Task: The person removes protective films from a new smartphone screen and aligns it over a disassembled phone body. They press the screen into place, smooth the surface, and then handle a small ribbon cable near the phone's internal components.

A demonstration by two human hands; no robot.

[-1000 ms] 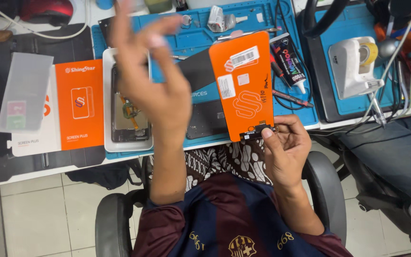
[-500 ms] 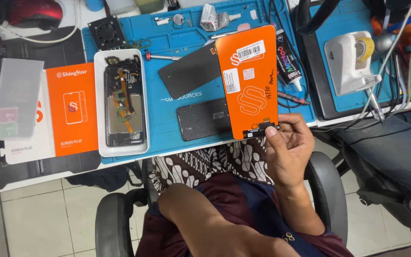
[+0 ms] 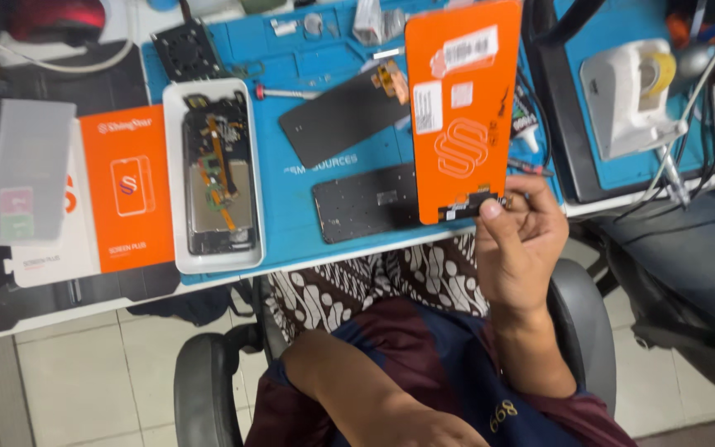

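My right hand (image 3: 519,240) pinches the lower edge of a tall orange-backed phone screen panel (image 3: 463,108) and holds it upright above the desk's front edge. A small flex connector pokes out by my thumb. Only my left forearm (image 3: 349,389) shows, lowered across my lap; the hand itself lies below the picture's edge. On the blue work mat (image 3: 308,178) lies an opened phone in a white frame (image 3: 217,174), its innards showing. Right of it lie two black flat panels (image 3: 341,120) (image 3: 366,203).
An orange and white screen box (image 3: 122,194) and a clear grey sheet (image 3: 31,170) lie at the left. A screwdriver (image 3: 291,93) rests on the mat. A white device (image 3: 631,91) and cables sit at the right. My black chair's armrest (image 3: 577,323) is beside my right arm.
My left hand, raised in front of the camera a second ago, has dropped to my lap and out of view. The orange panel has risen and now looms larger.
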